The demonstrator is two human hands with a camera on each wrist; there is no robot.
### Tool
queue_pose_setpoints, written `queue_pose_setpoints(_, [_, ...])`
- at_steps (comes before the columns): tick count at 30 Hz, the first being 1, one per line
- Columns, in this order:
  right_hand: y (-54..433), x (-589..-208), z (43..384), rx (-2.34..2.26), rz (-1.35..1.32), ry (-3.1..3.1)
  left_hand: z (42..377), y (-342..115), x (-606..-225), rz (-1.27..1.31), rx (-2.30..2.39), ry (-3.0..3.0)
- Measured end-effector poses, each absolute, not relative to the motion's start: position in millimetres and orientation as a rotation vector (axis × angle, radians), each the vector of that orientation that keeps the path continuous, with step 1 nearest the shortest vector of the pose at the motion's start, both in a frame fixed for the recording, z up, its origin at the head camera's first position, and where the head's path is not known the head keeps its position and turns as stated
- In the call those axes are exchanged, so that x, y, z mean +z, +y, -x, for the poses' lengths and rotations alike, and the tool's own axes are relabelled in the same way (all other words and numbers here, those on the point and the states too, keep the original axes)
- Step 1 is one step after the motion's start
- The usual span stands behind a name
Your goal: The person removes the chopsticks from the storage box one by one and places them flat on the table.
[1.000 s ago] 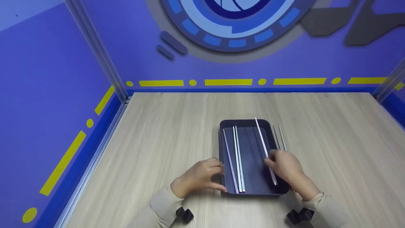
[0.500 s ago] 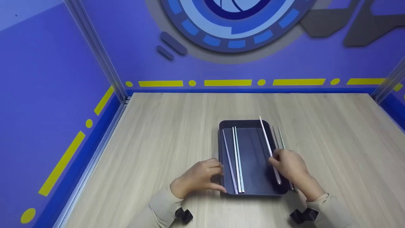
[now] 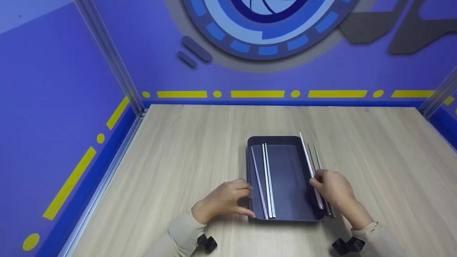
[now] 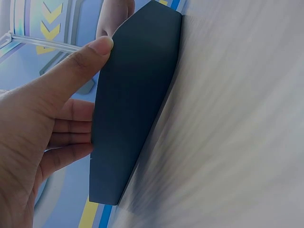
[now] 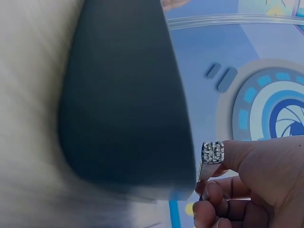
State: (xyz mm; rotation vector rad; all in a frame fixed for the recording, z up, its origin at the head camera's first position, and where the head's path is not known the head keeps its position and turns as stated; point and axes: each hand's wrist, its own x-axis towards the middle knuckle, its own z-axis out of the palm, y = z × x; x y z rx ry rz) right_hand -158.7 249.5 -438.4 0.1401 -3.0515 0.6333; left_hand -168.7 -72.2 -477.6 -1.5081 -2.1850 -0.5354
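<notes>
In the head view, my right hand [image 3: 334,187] pinches a pale pinkish metal chopstick [image 3: 307,160] over the right rim of a dark tray [image 3: 285,218]. Its glittering square end [image 5: 213,153] faces the right wrist camera. Left of the tray, my left hand [image 3: 225,200] rests its fingertips along the left rim, with the thumb [image 4: 101,46] at the near corner. Inside the tray, a lavender chopstick [image 3: 259,184] leans beside a white chopstick [image 3: 266,178] and a light blue chopstick [image 3: 270,182].
Just right of the tray, a grey chopstick [image 3: 311,157] and a green chopstick [image 3: 317,157] lie on the wooden table [image 3: 192,142], partly hidden by my right hand. Blue printed panels [image 3: 178,80] bound the table at the back and left.
My right hand has moved to the right with the pinkish chopstick, from above the tray's interior to its right rim. My left hand has stayed at the left rim.
</notes>
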Motion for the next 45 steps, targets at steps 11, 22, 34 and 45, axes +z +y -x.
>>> queue_pose_setpoints(11, [263.5,-441.5,156.3,0.664,-0.098,-3.048,169.0,-71.7,-477.9,1.5,-0.55,-2.198])
queue_pose_setpoints(22, [277.1,-448.0,154.7,0.648,-0.066,-3.056,167.5,-72.8,-478.2,1.493,-0.556,-2.204])
queue_pose_setpoints(34, [288.3,-457.3,154.7,0.641,-0.04,-3.076,166.8,-73.1,-477.5,1.49,-0.539,-2.21])
queue_pose_setpoints(45, [295.2,-462.4,155.1,0.64,-0.013,-3.091,166.8,-72.8,-478.0,1.5,-0.558,-2.177])
